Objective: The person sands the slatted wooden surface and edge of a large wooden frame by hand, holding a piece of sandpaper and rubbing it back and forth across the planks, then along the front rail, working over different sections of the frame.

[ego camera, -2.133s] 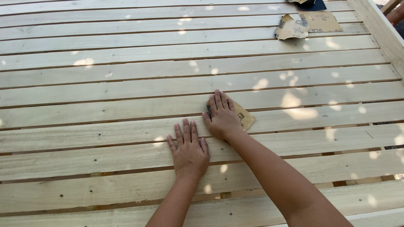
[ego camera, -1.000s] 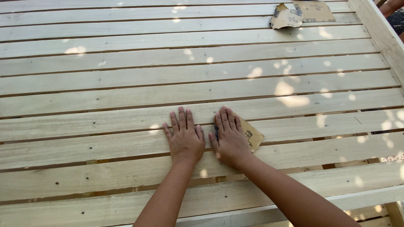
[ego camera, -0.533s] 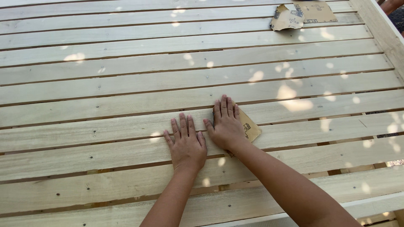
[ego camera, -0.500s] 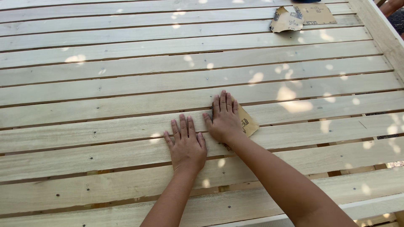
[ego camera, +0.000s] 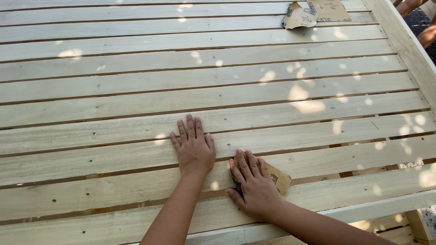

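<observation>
Moved: my right hand (ego camera: 254, 183) w/ sandpaper sheet (ego camera: 278, 178) slid back toward me. Spare tan sheets (ego camera: 318, 12) far ahead-right. Right: flat, fingers spread, pressing sheet. Left hand (ego camera: 194, 147): flat, open on slats (ego camera: 113, 104).

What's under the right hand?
A tan sandpaper sheet lies under the right hand, pressed flat on a wooden slat. Its corner sticks out; the rest is covered.
</observation>
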A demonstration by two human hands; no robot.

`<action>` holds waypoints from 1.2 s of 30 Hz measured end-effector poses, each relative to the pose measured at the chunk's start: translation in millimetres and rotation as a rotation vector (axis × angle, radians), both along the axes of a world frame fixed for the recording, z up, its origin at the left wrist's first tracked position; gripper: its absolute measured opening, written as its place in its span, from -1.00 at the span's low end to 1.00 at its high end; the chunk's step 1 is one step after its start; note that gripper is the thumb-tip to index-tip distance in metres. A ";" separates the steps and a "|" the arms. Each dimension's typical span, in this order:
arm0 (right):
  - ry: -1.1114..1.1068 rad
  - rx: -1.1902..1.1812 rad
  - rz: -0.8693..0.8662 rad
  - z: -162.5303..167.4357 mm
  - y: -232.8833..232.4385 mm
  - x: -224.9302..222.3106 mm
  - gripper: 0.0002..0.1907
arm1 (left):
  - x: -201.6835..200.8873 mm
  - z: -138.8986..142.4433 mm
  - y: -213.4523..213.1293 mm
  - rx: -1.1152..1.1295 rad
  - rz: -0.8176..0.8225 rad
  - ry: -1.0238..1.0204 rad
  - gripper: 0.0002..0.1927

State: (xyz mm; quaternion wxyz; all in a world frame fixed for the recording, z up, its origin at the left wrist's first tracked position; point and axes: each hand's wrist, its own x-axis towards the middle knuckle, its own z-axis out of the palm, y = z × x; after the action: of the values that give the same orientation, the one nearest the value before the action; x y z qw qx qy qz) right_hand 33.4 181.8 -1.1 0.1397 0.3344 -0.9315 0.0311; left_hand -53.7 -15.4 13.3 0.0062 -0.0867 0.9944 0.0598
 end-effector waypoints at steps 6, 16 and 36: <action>-0.318 -0.082 -0.297 0.4 -31.5 -129.3 -0.09 | 1.3 -2.6 -3.4 0.000 -0.009 0.010 -0.30; -0.327 -0.137 -0.427 -3.7 -57.9 -167.1 -0.16 | 0.2 -5.5 -3.8 -0.007 -0.019 -0.004 -0.30; -0.327 -0.155 -0.562 -4.4 -75.5 -228.7 -0.12 | 4.7 -14.5 -3.6 -0.003 -0.026 0.065 -0.31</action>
State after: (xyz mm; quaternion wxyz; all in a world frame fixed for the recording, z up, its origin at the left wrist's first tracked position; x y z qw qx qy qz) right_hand -195.3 106.3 -5.5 0.0166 0.0433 -0.9922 0.1154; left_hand -49.0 -19.0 -1.2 -0.0254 -0.0720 0.9952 0.0608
